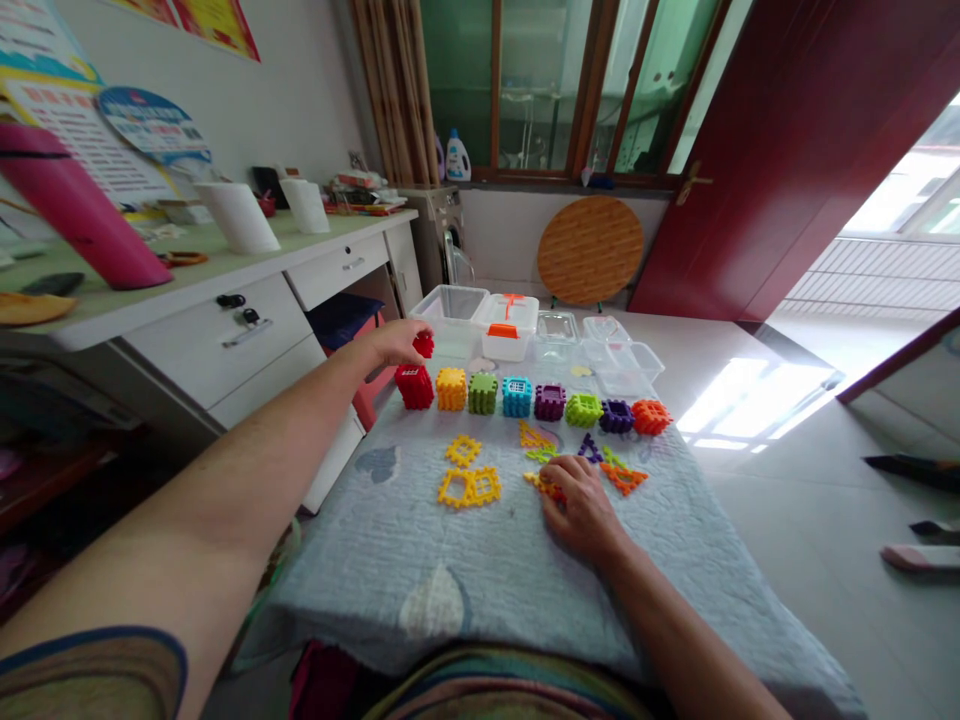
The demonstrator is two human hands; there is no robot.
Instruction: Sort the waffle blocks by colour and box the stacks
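Note:
My left hand [403, 343] pinches a red interlocking plastic tile [424, 345] just above the stack of red tiles [415, 388]. At the right of the table, my right hand [576, 497] has its fingers curled down over a red-orange tile [556, 493], mostly hidden beneath them. A yellow tile [532, 480] shows beside those fingertips. Loose orange triangles [624, 479], a purple triangle [590, 449] and green pieces [541, 454] lie around that hand. Yellow tiles [470, 487] lie flat at centre left.
Several colour-sorted stacks stand in a row, from yellow [451, 390] to orange [651, 417]. Behind them are a clear bin [450, 303], a lidded box with an orange latch [510, 328] and smaller clear containers [630, 368]. A drawer desk [217, 345] stands left of the cloth-covered table [517, 580].

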